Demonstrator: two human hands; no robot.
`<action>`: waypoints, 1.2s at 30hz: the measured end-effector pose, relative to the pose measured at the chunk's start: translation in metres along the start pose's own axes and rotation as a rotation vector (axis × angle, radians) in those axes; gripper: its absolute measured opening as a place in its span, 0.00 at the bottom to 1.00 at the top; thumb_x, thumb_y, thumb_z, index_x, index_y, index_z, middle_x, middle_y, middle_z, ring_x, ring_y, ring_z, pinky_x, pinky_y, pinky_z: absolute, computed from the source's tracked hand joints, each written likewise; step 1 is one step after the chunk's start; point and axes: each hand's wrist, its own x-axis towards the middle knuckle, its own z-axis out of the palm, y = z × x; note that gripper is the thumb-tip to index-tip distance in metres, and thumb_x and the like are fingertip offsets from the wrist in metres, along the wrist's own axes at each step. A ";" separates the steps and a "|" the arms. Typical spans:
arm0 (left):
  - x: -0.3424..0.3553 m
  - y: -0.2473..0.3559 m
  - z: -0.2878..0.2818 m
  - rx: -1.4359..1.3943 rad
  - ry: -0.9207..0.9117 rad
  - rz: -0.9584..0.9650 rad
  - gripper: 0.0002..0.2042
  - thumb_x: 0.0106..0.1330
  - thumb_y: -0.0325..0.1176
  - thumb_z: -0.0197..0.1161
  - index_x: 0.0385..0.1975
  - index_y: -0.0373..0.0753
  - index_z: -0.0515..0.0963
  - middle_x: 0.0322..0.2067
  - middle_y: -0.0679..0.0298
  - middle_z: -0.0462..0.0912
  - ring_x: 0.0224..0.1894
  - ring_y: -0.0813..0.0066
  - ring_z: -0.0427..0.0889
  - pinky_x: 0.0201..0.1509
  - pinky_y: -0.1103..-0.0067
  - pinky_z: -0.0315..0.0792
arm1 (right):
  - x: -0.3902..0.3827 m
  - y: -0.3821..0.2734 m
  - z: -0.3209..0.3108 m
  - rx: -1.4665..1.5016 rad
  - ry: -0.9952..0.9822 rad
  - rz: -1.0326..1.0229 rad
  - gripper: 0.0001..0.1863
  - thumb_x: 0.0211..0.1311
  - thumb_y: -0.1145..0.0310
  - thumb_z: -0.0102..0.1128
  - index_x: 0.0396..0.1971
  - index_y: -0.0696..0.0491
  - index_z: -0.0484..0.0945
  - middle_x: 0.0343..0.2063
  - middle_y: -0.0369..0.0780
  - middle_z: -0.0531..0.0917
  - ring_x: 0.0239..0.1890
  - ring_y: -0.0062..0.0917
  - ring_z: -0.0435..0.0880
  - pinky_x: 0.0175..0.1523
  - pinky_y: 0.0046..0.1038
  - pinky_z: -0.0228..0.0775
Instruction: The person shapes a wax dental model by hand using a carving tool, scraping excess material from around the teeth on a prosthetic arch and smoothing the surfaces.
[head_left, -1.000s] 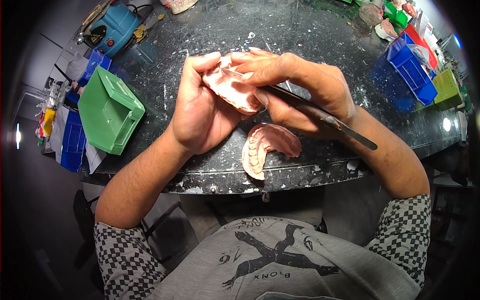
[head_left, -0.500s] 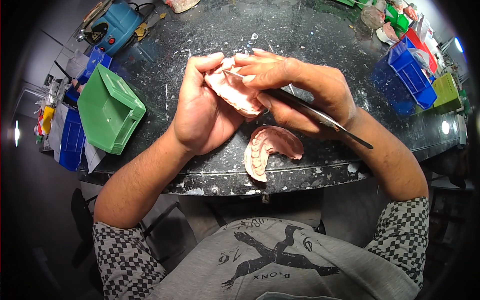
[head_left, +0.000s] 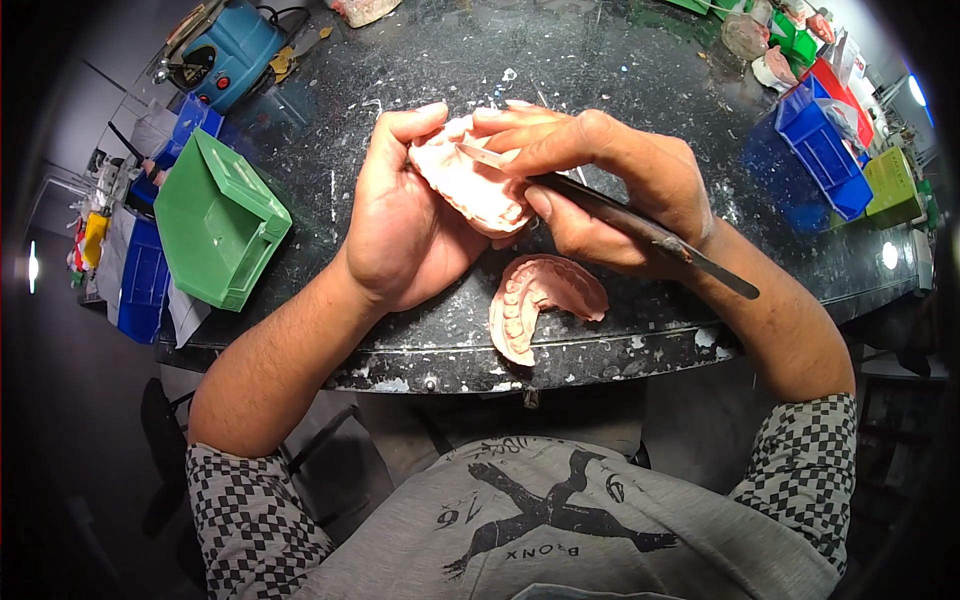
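The largest thing is the dark table (head_left: 300,200), with many white spots and scratches over its top. Before it is the person's grey shirt (head_left: 620,560), which has checked sleeves and, on the chest, a dark printed figure with letters and numbers around it. At the upper left stands a blue machine (head_left: 225,60) with red buttons; the pale letters on its panel are too small to read surely. Nearer is a tilted green bin (head_left: 195,210), and at the right a blue bin (head_left: 825,150) stands beside a yellow-green box (head_left: 895,185). The left hand (head_left: 400,230) has its fingers curled around a pink piece (head_left: 470,185), which is above the table, between both hands. The right hand (head_left: 620,180) pinches a slim tool (head_left: 690,255) and covers a part of it; the tip is at the upper face of the pink piece. Just below the hands, near the table edge, lies a curved pink model (head_left: 530,280) with a row of tooth shapes.
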 end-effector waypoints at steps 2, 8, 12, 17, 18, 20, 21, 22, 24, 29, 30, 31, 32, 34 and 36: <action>0.000 0.000 0.004 0.047 0.049 -0.004 0.32 0.73 0.56 0.36 0.60 0.35 0.71 0.54 0.53 0.79 0.56 0.59 0.79 0.65 0.61 0.69 | 0.000 -0.001 0.002 -0.003 0.013 0.003 0.16 0.57 0.74 0.69 0.46 0.54 0.81 0.45 0.43 0.86 0.56 0.35 0.84 0.61 0.34 0.76; 0.000 0.000 0.008 0.063 0.098 0.014 0.32 0.72 0.57 0.36 0.60 0.36 0.71 0.53 0.53 0.80 0.55 0.58 0.80 0.63 0.59 0.70 | 0.001 -0.003 0.001 0.027 0.014 0.015 0.15 0.59 0.73 0.68 0.46 0.55 0.81 0.45 0.43 0.86 0.56 0.35 0.84 0.61 0.34 0.76; 0.000 0.000 0.006 0.030 0.069 0.008 0.32 0.72 0.57 0.36 0.59 0.36 0.72 0.52 0.53 0.80 0.54 0.57 0.80 0.63 0.57 0.70 | 0.000 -0.003 0.003 -0.003 0.023 0.016 0.14 0.60 0.73 0.67 0.46 0.55 0.81 0.45 0.43 0.86 0.56 0.35 0.84 0.61 0.33 0.76; -0.001 0.001 0.006 0.027 0.033 0.005 0.32 0.72 0.57 0.36 0.59 0.36 0.72 0.53 0.52 0.80 0.55 0.57 0.80 0.64 0.57 0.70 | 0.001 -0.006 0.001 0.067 0.014 0.036 0.15 0.60 0.73 0.67 0.47 0.55 0.81 0.46 0.43 0.86 0.57 0.35 0.83 0.61 0.33 0.76; -0.001 0.001 0.006 0.027 0.032 0.005 0.32 0.72 0.57 0.36 0.59 0.36 0.72 0.53 0.52 0.80 0.55 0.57 0.80 0.64 0.57 0.70 | 0.002 -0.006 0.001 0.061 0.019 0.039 0.15 0.60 0.73 0.67 0.47 0.55 0.81 0.46 0.43 0.86 0.57 0.35 0.83 0.61 0.33 0.76; 0.000 0.001 0.004 0.076 0.028 -0.003 0.32 0.72 0.57 0.36 0.59 0.36 0.72 0.53 0.53 0.80 0.56 0.57 0.80 0.64 0.57 0.70 | 0.001 -0.005 0.001 0.043 0.018 0.030 0.14 0.61 0.73 0.67 0.47 0.55 0.81 0.46 0.43 0.86 0.57 0.35 0.83 0.61 0.33 0.76; 0.001 0.001 0.004 0.075 0.026 -0.004 0.32 0.72 0.57 0.36 0.59 0.36 0.72 0.53 0.53 0.80 0.56 0.57 0.80 0.64 0.57 0.70 | 0.000 -0.004 0.001 0.026 0.017 0.019 0.14 0.62 0.73 0.66 0.47 0.56 0.81 0.46 0.43 0.86 0.57 0.35 0.83 0.60 0.33 0.76; 0.001 0.001 0.004 0.071 0.024 0.003 0.32 0.72 0.57 0.36 0.59 0.37 0.72 0.53 0.53 0.79 0.56 0.58 0.80 0.63 0.58 0.70 | 0.001 -0.006 0.001 0.028 0.017 0.017 0.14 0.62 0.73 0.66 0.47 0.56 0.81 0.46 0.43 0.86 0.57 0.35 0.83 0.60 0.33 0.76; 0.000 0.001 0.003 0.069 0.024 0.011 0.31 0.72 0.57 0.36 0.59 0.37 0.72 0.53 0.54 0.79 0.56 0.58 0.80 0.63 0.59 0.71 | 0.003 -0.010 0.000 0.121 0.021 0.092 0.13 0.63 0.72 0.66 0.47 0.56 0.81 0.45 0.43 0.86 0.57 0.35 0.84 0.60 0.32 0.77; 0.001 0.000 -0.003 0.033 -0.044 0.002 0.31 0.73 0.57 0.36 0.60 0.39 0.71 0.55 0.54 0.79 0.56 0.59 0.79 0.62 0.60 0.71 | 0.000 -0.009 0.002 0.065 0.024 0.095 0.12 0.63 0.72 0.65 0.46 0.56 0.81 0.45 0.43 0.86 0.56 0.34 0.84 0.59 0.32 0.77; 0.001 -0.001 -0.001 0.032 -0.046 0.000 0.31 0.73 0.57 0.36 0.60 0.39 0.71 0.55 0.54 0.79 0.56 0.59 0.79 0.62 0.60 0.71 | -0.001 -0.008 0.002 0.065 0.036 0.089 0.12 0.64 0.72 0.65 0.46 0.56 0.81 0.45 0.43 0.86 0.56 0.34 0.84 0.59 0.31 0.78; 0.000 -0.002 0.003 0.022 0.001 0.007 0.31 0.73 0.57 0.36 0.61 0.38 0.71 0.55 0.54 0.79 0.57 0.59 0.79 0.63 0.59 0.70 | -0.001 -0.008 0.002 0.065 0.036 0.088 0.12 0.64 0.72 0.65 0.46 0.56 0.81 0.45 0.43 0.86 0.56 0.34 0.84 0.59 0.31 0.78; 0.000 -0.003 0.006 0.012 0.049 0.014 0.31 0.73 0.57 0.36 0.61 0.37 0.71 0.55 0.54 0.79 0.57 0.59 0.79 0.64 0.59 0.70 | -0.001 -0.009 0.002 0.074 0.036 0.087 0.12 0.64 0.72 0.65 0.46 0.56 0.81 0.45 0.43 0.86 0.56 0.34 0.84 0.60 0.32 0.77; -0.001 -0.005 0.008 0.030 0.066 0.031 0.32 0.73 0.57 0.35 0.61 0.37 0.71 0.55 0.54 0.79 0.58 0.58 0.79 0.65 0.59 0.69 | -0.001 -0.010 0.003 0.084 0.034 0.087 0.12 0.64 0.72 0.65 0.46 0.56 0.81 0.44 0.43 0.86 0.56 0.34 0.84 0.61 0.33 0.77; -0.001 -0.007 0.005 0.047 0.085 0.049 0.32 0.73 0.56 0.35 0.61 0.36 0.70 0.55 0.53 0.79 0.58 0.58 0.79 0.67 0.59 0.68 | -0.002 -0.011 0.004 0.055 0.036 0.081 0.11 0.63 0.72 0.65 0.45 0.56 0.81 0.44 0.42 0.87 0.56 0.35 0.84 0.63 0.36 0.75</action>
